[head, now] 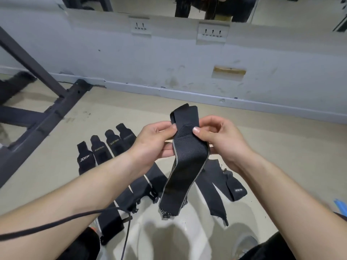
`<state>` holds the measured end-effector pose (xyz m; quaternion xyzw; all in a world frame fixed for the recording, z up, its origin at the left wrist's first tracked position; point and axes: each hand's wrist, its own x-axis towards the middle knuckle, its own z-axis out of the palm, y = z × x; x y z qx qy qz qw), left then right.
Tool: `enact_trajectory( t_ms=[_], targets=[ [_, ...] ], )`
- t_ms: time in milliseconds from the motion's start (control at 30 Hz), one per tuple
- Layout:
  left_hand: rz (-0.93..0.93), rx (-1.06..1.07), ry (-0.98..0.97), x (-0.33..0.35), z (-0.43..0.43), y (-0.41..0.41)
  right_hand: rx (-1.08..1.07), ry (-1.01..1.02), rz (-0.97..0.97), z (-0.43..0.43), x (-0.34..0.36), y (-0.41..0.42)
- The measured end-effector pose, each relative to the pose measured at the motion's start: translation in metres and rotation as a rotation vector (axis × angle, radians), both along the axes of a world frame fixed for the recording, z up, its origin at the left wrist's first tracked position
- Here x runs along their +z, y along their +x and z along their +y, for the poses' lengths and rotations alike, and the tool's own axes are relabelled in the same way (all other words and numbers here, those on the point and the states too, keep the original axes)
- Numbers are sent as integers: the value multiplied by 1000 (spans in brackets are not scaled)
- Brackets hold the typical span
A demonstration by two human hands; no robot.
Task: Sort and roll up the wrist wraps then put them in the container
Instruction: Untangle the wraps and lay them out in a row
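Grip: left hand point(150, 139) and right hand point(219, 137) both pinch the upper part of a black wrist wrap point(185, 166), thumbs on its near face.
Wrap: in the air between the hands, top end folded over above the thumbs.
Floor: beige floor point(281, 147); other wraps point(102, 150) in a row at left.
Room: scuffed white wall point(131, 62); dark metal frame point(37, 119) at left.
Axis: near upright, tail hanging over a blurred white shape point(169, 237), perhaps the container.

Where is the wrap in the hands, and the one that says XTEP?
held wrap point(186, 158), head view, on its mesh middle.
XTEP wrap point(84, 159), head view, on its white logo.
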<state>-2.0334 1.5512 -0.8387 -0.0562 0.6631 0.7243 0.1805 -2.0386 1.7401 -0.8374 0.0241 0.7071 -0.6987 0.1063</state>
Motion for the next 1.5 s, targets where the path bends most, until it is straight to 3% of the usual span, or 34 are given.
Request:
enact_trajectory(
  t_ms=[433, 833, 933, 1000, 1067, 1200, 1400, 1500],
  targets=[
    [-54, -12, -53, -9, -5, -12, -59, 81, 59, -5, -12, -12],
    [-53, 2, -39, -9, -2, -8, -126, -7, -106, -12, -19, -8],
    [19, -20, -90, -15, 2, -3, -151, 54, -92, -17, -25, -8],
    [21, 17, -66, -15, 1, -3, -178, 203, -4, -21, -31, -9],
    [12, 47, -34, -12, -2, -7, -97, 269, 72, -26, -36, -8],
    [-20, 149, 3, -12, -16, -19, 213, -65, -83, -33, -53, 2],
    [-31, 413, -192, -48, -80, -61, 456, 233, -287, -20, -120, 12],
    [-6, 431, -466, -83, -117, -82, 460, 249, -380, -20, -145, 12]
  ],
)
